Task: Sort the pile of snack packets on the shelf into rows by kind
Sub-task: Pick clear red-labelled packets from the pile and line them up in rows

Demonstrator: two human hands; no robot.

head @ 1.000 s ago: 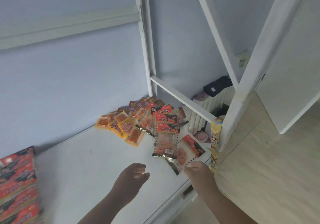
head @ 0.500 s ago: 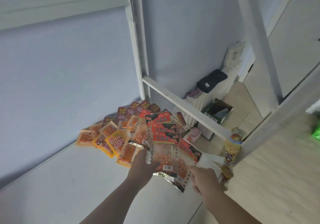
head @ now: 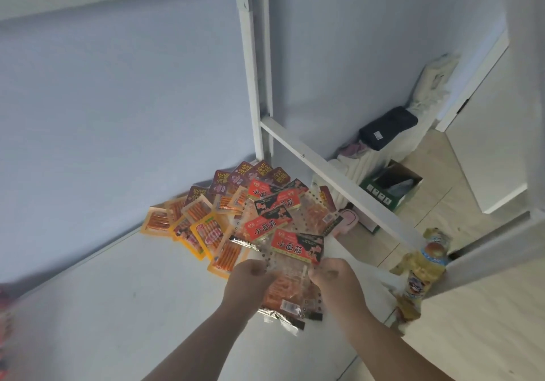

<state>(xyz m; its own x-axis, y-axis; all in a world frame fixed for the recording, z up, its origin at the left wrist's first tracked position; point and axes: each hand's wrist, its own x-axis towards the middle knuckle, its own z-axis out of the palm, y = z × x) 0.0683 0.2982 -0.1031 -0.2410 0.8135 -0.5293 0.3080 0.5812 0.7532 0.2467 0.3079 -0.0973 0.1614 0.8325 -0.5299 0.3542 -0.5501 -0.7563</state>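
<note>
A pile of snack packets lies at the back right of the white shelf (head: 118, 292). It holds dark purple packets (head: 244, 175), orange-yellow sausage packets (head: 203, 227) and red-labelled clear packets (head: 274, 212). Both my hands are lifted just in front of the pile, holding one red-labelled packet (head: 295, 251) between them. My left hand (head: 246, 279) pinches its left edge and my right hand (head: 336, 277) pinches its right edge. Its lower part hangs down between my wrists.
A white shelf post (head: 253, 85) and a slanted white bar (head: 339, 186) frame the pile on the right. A yellow packet strip (head: 418, 271) hangs at the shelf's right end. On the floor beyond sit a green box (head: 389, 187) and a dark pouch (head: 386, 127).
Both hands came forward from the shelf's front to the pile and took hold of a red-labelled packet, lifting it toward me. The view swung right and up.
</note>
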